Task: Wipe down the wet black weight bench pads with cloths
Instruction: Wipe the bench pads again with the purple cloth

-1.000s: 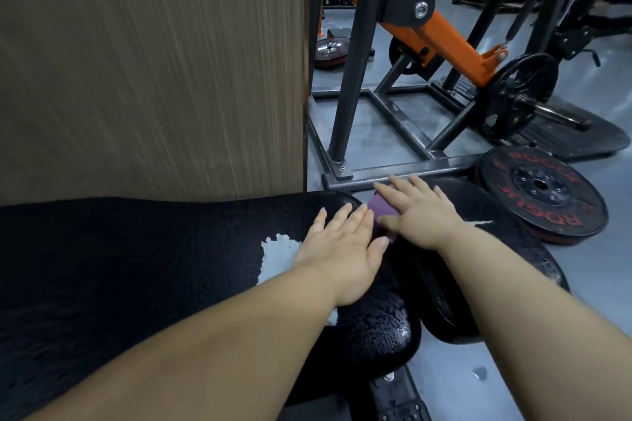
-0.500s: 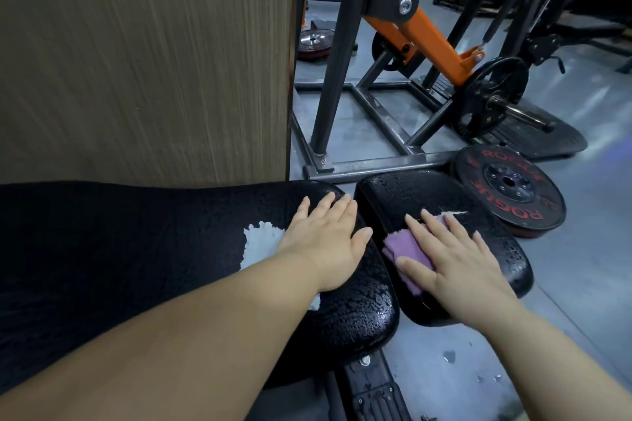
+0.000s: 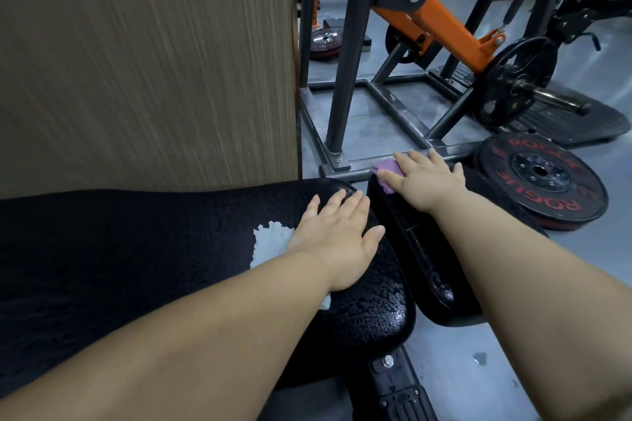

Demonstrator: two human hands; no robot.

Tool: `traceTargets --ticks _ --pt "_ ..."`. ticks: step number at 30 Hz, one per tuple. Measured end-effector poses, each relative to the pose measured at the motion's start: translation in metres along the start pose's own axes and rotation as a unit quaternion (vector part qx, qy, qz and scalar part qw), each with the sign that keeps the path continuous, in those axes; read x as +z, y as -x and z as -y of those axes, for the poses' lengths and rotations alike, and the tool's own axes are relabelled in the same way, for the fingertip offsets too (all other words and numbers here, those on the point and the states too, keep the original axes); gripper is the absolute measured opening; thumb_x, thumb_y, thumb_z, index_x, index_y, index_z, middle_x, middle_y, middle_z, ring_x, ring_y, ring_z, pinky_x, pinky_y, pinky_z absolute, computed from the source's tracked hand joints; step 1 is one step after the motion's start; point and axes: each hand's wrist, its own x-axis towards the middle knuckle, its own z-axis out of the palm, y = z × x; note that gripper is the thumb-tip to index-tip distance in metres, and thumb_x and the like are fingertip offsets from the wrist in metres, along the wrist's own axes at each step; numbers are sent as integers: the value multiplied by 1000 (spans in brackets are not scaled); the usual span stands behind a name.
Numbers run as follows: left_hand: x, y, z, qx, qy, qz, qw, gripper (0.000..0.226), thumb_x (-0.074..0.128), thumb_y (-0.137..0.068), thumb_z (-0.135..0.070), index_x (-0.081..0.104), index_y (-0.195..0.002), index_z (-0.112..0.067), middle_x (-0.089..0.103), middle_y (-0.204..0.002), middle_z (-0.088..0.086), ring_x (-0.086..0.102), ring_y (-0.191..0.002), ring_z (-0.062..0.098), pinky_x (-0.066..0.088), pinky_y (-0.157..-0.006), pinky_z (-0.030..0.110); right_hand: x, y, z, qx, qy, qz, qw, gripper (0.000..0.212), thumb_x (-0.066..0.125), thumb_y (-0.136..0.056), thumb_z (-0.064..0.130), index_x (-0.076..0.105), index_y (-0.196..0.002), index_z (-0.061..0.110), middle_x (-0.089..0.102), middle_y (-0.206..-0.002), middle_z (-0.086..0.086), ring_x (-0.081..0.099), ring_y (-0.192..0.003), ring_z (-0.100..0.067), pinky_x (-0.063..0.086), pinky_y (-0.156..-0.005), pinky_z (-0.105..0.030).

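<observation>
Two black bench pads lay side by side, beaded with water: the long pad [image 3: 136, 267] at 9 o'clock, the seat pad [image 3: 420, 267] at 3. The left hand [image 3: 338, 236] pressed a white cloth [image 3: 272, 243] flat on the long pad's surface, fingers straight and nearly together. The right hand [image 3: 424, 181] pressed a purple cloth [image 3: 386, 169] at the seat pad's 12 o'clock end, fingers spread. Both cloths looked soft and limp, best driven under a flat palm; the wet vinyl was probably slick. A Rogue weight plate [image 3: 540, 178] lay at 2 o'clock.
</observation>
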Motion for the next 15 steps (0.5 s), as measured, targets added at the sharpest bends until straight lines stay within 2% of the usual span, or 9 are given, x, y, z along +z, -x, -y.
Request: traceTargets --ticks 4,10,15 --pt "0 -1 0 1 -2 3 1000 61 6 -103 -49 -1 -156 -21 -7 -163 -9 -12 -149 11 -9 -120 42 0 12 -5 -8 -8 3 1000 72 21 -90 72 7 -152 37 -1 -161 10 -8 -148 -21 -2 -117 -56" --pt "1 0 2 5 4 5 1000 61 6 -103 -49 -2 -156 -22 -8 -163 -9 -12 -149 11 -9 -121 42 11 103 -44 -37 13 -22 999 72 19 -88 69 2 -152 39 -4 -160 14 -8 -147 -15 1 -117 -50" --pt "0 2 2 9 3 4 1000 62 5 -102 -50 -3 -156 -20 -8 -163 -8 -12 -149 12 -9 -121 43 10 148 -65 -2 12 -13 1000 69 22 -89 68 1 -150 44 -7 -157 24 -10 -147 -12 -4 -114 -56"
